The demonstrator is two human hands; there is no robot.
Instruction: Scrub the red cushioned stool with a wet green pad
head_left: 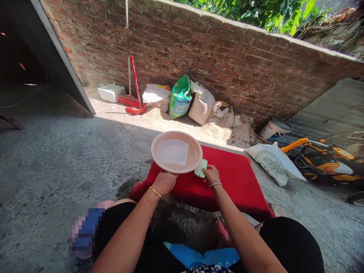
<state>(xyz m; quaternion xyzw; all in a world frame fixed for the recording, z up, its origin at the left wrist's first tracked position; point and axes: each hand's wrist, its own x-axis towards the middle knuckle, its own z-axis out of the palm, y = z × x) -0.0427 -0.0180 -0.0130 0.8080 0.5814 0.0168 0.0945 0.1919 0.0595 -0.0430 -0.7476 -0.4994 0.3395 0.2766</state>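
A pale pink plastic basin (pixel 196 151) is over the far left end of a red fuzzy cloth (pixel 233 170) that covers a low bench or table. Inside the basin lies a white square sheet (pixel 173 151), flat on the bottom; whether there is water cannot be told. My left hand (pixel 165 183) is closed on the basin's near rim. A small, flat, light green object with rounded corners (pixel 201 168) is pinched in my right hand (pixel 212 174), beside the basin's right rim and above the red cloth. Its exact kind is unclear.
By the brick wall (pixel 159 45) stand a red broom and dustpan (pixel 135 110), a white box (pixel 111 93), a green sack (pixel 180 96) and a white sack (pixel 201 102). A bucket (pixel 274 129), another sack (pixel 275 161) and an orange-black toy vehicle (pixel 327 159) are at right.
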